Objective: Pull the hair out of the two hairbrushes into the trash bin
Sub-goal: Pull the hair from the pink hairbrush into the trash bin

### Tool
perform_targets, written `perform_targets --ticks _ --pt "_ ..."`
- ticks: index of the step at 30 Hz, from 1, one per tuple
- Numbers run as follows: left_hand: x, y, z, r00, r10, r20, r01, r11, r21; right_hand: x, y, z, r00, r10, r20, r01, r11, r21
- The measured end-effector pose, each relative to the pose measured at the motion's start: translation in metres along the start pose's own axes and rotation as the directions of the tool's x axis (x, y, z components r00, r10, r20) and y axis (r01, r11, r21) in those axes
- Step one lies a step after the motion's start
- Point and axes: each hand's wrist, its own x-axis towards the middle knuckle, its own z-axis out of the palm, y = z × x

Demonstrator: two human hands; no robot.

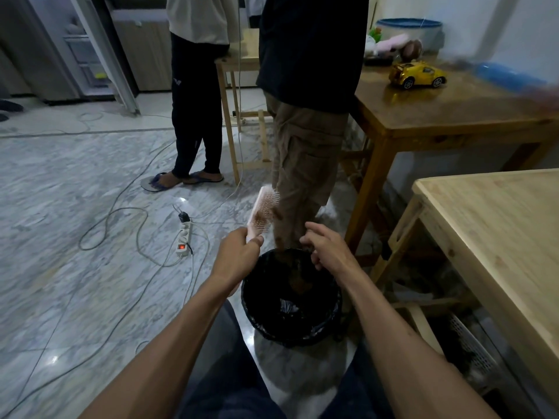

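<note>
My left hand [239,255] grips the handle of a pink hairbrush [262,210], held tilted up above the left rim of the trash bin [251,300]. Brown hair clings to the lower bristles. The bin is round, lined with a black bag, and stands on the floor between my knees. A clump of brown hair [298,282] lies inside it. My right hand [325,247] hovers over the bin's far right rim, fingers spread and curled downward, nothing visibly pinched. A thin brown strand [279,241] hangs between brush and bin. No second hairbrush is clearly visible.
Two people stand close behind the bin, one in khaki trousers [305,164]. A power strip [184,240] and cables lie on the marble floor to the left. A light wooden table [496,225] is at right, a darker one with a yellow toy car [416,74] behind it.
</note>
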Motion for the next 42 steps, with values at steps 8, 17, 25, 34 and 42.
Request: perform_targets --ticks 8,17,25,34,42 --pt "-0.008 0.010 0.011 0.998 0.029 0.059 -0.033 0.997 0.075 0.003 0.004 0.023 0.992 -0.085 0.096 0.079 0.995 0.062" --pt "0.010 0.014 -0.003 0.978 -0.210 -0.003 0.195 0.914 -0.357 -0.006 0.034 0.017 0.993 -0.085 -0.079 0.073 0.987 -0.144" --pt "-0.003 0.012 0.008 0.986 -0.166 -0.001 0.151 0.897 -0.416 0.016 0.043 0.017 0.952 0.182 -0.246 -0.243 0.938 -0.247" --pt "-0.009 -0.008 0.003 0.997 -0.081 0.010 0.081 0.972 -0.220 0.017 0.012 0.038 0.953 0.300 -0.042 -0.301 0.927 -0.225" --pt "-0.006 -0.020 0.016 0.995 -0.085 0.060 0.089 0.994 -0.065 0.012 -0.011 0.031 0.989 0.074 0.126 -0.094 0.982 0.162"
